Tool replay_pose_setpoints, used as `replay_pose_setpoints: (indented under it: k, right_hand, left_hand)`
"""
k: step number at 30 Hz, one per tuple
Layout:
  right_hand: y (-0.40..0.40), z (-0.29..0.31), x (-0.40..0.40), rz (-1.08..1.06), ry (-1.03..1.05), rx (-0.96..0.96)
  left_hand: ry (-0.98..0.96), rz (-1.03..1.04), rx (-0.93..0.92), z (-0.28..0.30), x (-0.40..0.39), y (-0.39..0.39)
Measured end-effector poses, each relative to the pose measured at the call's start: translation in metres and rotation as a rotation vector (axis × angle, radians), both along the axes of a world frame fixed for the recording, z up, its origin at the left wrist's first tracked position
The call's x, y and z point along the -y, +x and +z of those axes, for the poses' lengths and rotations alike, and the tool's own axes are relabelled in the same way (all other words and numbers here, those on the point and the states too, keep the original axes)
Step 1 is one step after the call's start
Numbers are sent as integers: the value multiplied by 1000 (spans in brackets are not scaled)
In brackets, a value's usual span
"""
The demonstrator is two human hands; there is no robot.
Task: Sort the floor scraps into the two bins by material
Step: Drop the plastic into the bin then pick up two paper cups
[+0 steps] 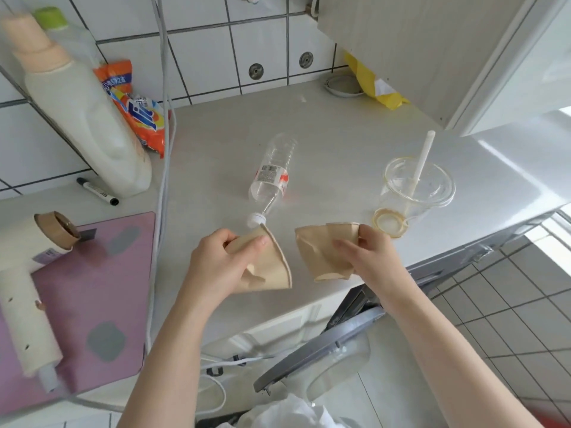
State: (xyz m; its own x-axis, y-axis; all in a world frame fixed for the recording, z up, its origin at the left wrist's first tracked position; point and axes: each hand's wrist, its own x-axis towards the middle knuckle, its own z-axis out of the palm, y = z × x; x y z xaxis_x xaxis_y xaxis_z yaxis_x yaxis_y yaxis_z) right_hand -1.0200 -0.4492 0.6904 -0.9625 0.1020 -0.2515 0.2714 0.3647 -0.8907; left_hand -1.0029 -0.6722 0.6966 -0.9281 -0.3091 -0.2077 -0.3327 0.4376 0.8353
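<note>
left hand (216, 261) grips 1 paper cup (268, 267) | right hand (364, 254) grips 1 crushed cup (321, 254) | 1 bottle (272, 171)

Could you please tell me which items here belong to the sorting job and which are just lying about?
Sorting job:
left paper cup
right paper cup
plastic bottle
clear plastic cup

Lying about:
detergent jug
washing powder bag
marker
hair dryer
</note>
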Motion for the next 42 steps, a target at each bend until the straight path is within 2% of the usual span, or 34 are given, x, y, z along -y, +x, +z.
replay_pose_setpoints:
  k: [3,6,11,19,23,28,36,40,42]
  right_hand:
    - [14,4,-18,-34,22,-30]
    - [35,1,-39,-119,66,-37]
    - [91,-14,-87,-368,71,-49]
    - [237,-42,-166,-766,66,14]
    - [332,-49,-196,-948,67,15]
    - [461,-62,-218,-1108,32,52]
    - [647,-91,-259,-1392,-66,126]
    - [711,-120,-290,-1534,-79,191]
    - [731,-140,-305,-1570,-118,249]
  left_hand:
    - [-99,-72,-122,8,-27,3]
    - [52,-179,-223,8,-57,3]
    - [138,-397,-218,-3,-117,7]
    - [194,-736,-43,-29,-225,80]
    - [193,-895,82,-41,-283,143]
    - [152,-1084,96,-53,-344,241]
    - [76,-1170,220,-107,-420,383]
    - [44,-1249,358,-148,-457,440]
    - [13,-1258,503,-174,-477,461]
